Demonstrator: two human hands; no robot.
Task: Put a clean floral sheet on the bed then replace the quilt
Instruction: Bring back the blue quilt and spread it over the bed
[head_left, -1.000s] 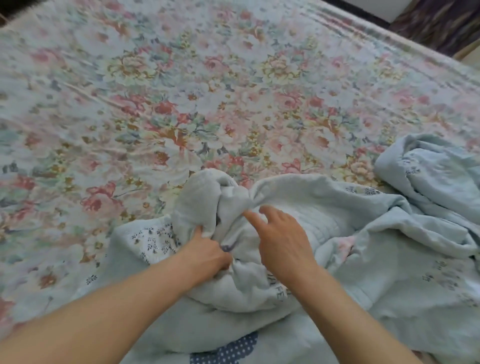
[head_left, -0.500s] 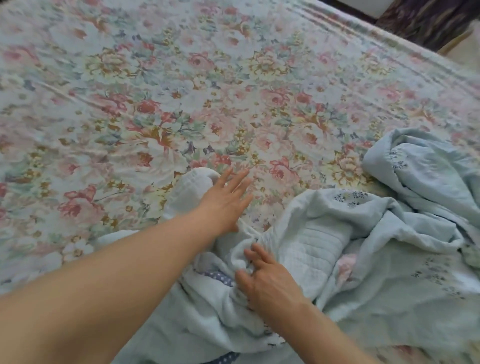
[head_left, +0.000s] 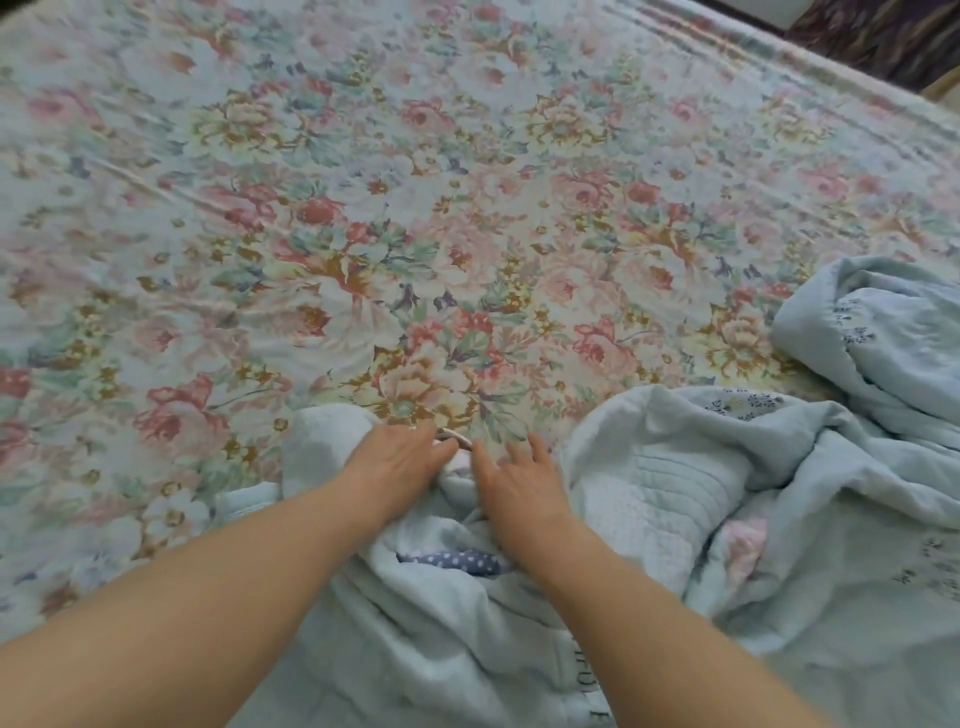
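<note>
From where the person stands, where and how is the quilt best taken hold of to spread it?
Probably its bunched front edge, gripped from the near side with both hands: the quilt lies crumpled at the near edge, so pulling that fold forward over the sheet should open it.

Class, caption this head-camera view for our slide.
Both hands, left and right, reach into a bunched pale-blue quilt on the floral sheet.

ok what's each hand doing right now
Left hand: fingers curled down into the crumpled pale blue quilt, gripping its edge.
Right hand: open, fingers straight, resting on the same quilt.
</note>
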